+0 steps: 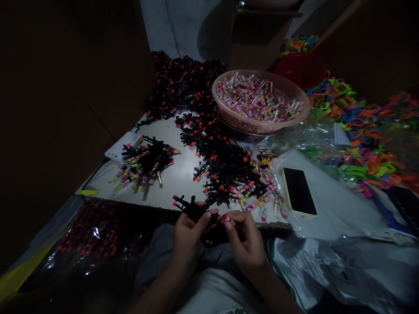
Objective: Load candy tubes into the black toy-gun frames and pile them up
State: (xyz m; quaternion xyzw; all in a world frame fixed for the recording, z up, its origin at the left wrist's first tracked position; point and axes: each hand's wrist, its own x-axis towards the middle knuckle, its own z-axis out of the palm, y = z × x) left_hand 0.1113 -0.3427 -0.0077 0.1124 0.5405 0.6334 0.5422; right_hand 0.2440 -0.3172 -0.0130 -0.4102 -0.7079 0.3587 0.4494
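Observation:
My left hand [187,237] is closed around a black plastic toy gun [191,206] with a red-orange tip, held just in front of the table's near edge. Between the thumb and fingers of my right hand [247,242] is a small candy tube [226,219] with a red end. The tube is close to the back end of the toy gun; whether they touch I cannot tell. Beyond my hands lies a heap of black toy guns [225,163], with loose candy tubes [258,200] at its right. On the left, a pile of toy guns with tubes attached [147,163] rests on the white table [173,194].
A pink basin [262,124] full of candy tubes stands at the back. Right of it spread bright plastic pieces [369,131] and a red bowl [299,69]. A phone [299,192] lies on clear plastic bags [340,205]. A white power strip [119,148] sits at the left edge.

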